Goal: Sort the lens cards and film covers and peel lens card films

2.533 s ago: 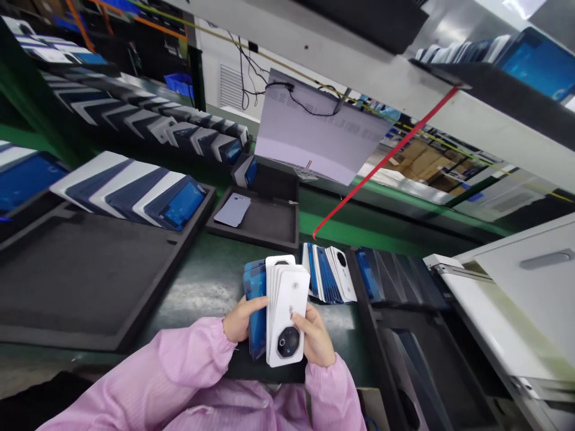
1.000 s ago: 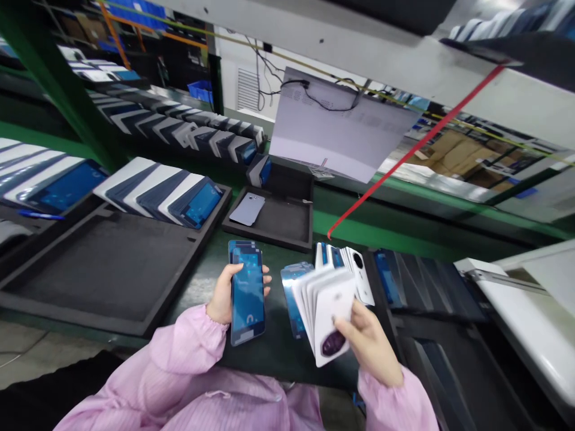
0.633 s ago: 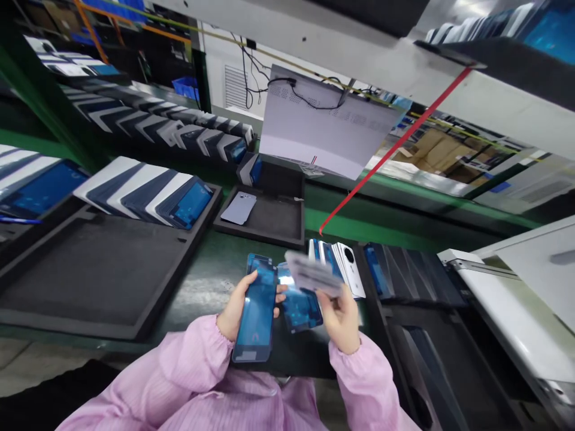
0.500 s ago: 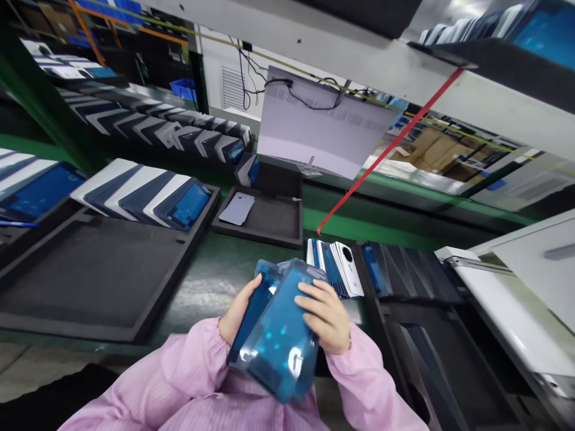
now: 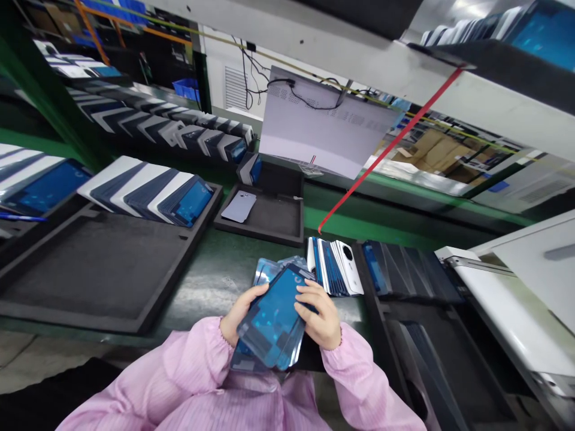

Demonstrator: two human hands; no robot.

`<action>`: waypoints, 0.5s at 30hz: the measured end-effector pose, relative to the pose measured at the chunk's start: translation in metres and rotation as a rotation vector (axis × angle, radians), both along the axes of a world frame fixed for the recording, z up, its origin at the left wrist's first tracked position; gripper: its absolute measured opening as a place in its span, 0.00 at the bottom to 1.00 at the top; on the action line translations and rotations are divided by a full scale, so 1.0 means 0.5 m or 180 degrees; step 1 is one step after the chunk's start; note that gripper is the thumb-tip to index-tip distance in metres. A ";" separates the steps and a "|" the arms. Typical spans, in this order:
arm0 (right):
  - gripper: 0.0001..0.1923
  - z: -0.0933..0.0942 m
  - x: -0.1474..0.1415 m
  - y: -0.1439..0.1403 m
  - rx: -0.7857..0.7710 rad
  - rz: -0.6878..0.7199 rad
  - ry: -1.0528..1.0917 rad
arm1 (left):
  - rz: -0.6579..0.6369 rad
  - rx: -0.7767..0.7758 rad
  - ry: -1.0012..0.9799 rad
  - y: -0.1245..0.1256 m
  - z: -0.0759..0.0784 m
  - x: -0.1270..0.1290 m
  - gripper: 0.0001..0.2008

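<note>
Both hands hold one stack of phone back covers (image 5: 272, 317), blue-filmed inner sides facing up, close to my chest. My left hand (image 5: 238, 314) grips the stack's left edge from below. My right hand (image 5: 320, 316) presses on its right edge, fingers curled over the top cover. Both sleeves are pink. Just beyond the hands, another row of white and blue back covers (image 5: 335, 269) leans on the green belt (image 5: 215, 281).
A large black foam tray (image 5: 90, 281) lies at the left with back covers fanned along its far side. A smaller black tray (image 5: 274, 221) holds one grey cover (image 5: 238, 206). Dark trays (image 5: 426, 335) and a white machine (image 5: 516, 305) stand at the right.
The stack was split, blue-faced covers in the left hand, white-faced ones in the right. The right hand flipped its part over and laid it on the left's; both hands now hold one stack.
</note>
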State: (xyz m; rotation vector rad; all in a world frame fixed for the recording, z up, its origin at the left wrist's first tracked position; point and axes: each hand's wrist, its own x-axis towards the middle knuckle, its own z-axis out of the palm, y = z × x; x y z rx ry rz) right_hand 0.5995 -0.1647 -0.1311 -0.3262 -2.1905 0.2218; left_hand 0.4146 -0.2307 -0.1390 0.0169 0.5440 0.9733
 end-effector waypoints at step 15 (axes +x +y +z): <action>0.05 -0.041 -0.131 -0.100 -0.1275 -0.0734 -0.0219 | 0.1709 0.2280 0.3144 0.011 -0.019 0.011 0.44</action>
